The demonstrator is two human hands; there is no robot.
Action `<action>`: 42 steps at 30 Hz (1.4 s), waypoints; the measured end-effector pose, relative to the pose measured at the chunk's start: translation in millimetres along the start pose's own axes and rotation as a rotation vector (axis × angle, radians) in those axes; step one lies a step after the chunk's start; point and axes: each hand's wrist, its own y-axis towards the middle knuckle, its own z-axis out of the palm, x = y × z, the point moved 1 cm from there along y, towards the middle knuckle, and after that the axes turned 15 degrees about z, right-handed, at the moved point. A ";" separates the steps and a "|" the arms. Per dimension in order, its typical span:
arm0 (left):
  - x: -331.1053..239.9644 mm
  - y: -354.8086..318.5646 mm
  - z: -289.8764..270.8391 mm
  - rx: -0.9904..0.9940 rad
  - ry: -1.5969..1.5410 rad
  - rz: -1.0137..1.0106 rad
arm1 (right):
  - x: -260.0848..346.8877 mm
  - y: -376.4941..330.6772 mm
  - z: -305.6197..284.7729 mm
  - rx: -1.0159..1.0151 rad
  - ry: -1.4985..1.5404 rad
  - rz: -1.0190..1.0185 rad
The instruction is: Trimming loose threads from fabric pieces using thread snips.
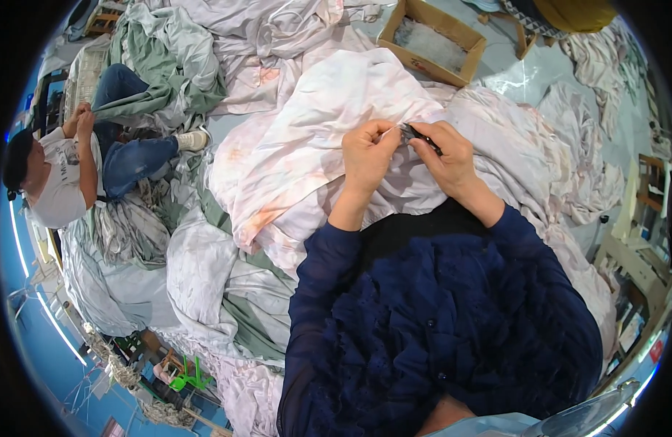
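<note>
Pale pink and white printed fabric (336, 91) lies in a big loose heap before me, some of it across my lap. My left hand (367, 153) is closed in a pinch on the fabric's edge. Close beside it, my right hand (447, 156) grips small black thread snips (426, 138), their tips pointing at the left fingertips. Whether the blades touch the cloth is too small to make out.
A cardboard box (391, 33) holding greyish fluff stands beyond the heap. To the left sits a co-worker (63, 175) handling green and white cloth (157, 91). More fabric piles (569, 138) lie to the right. A green plastic stool (190, 375) shows at lower left.
</note>
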 end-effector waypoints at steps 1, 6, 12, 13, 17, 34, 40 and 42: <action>-0.5 0.4 -0.6 0.004 -0.009 -0.011 | 1.0 0.5 0.3 0.007 0.003 0.011; 3.1 1.5 -1.6 -0.011 -0.063 -0.021 | 0.2 1.9 2.8 0.010 0.014 0.025; 5.5 1.1 -4.0 0.009 -0.127 -0.062 | -2.2 3.5 4.6 0.015 -0.001 0.076; 5.8 1.5 -3.8 -0.005 -0.153 -0.052 | -2.1 3.9 4.5 0.027 -0.005 0.085; 6.9 1.9 -2.3 -0.032 -0.195 -0.035 | -1.6 5.5 8.1 -0.009 0.035 0.031; 5.4 3.0 -3.2 -0.017 -0.195 -0.046 | -5.0 6.7 8.9 0.027 0.067 0.083; 6.5 6.1 -5.7 -0.038 -0.224 -0.095 | -13.2 8.1 4.7 0.027 0.255 0.266; 6.8 6.3 -6.4 -0.046 -0.244 -0.114 | -14.5 7.1 3.1 0.036 0.284 0.295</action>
